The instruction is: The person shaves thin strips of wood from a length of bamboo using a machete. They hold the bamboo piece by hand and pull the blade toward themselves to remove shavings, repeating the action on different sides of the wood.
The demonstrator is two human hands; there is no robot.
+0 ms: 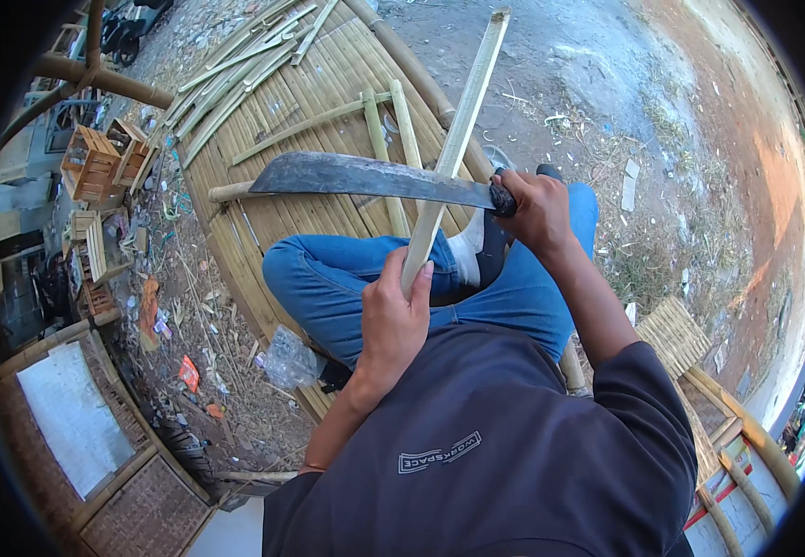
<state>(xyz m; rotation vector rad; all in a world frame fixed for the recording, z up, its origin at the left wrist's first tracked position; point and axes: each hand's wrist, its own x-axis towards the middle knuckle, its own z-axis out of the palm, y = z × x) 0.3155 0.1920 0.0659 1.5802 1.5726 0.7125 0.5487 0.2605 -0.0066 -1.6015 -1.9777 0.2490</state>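
My left hand (395, 311) is closed around the near end of a long split bamboo strip (472, 102), which slants up and away to the right. In my right hand (534, 209) is the dark handle of a machete (356, 176). Its broad, dark blade points left and crosses the strip above my left hand; whether the edge bites into it I cannot tell. Beneath the blade's tip, the end of a round pale stick (231, 192) shows. Two short bamboo pieces (374, 139) lie just beyond the blade, partly hidden by it.
I sit cross-legged on a bamboo-slat platform (314, 153), edged by a thick pole (400, 60). Several split strips (249, 70) are piled at its far left. A clear plastic bag (288, 359) lies by my left knee. Wooden crates (91, 164) stand on the littered ground to the left.
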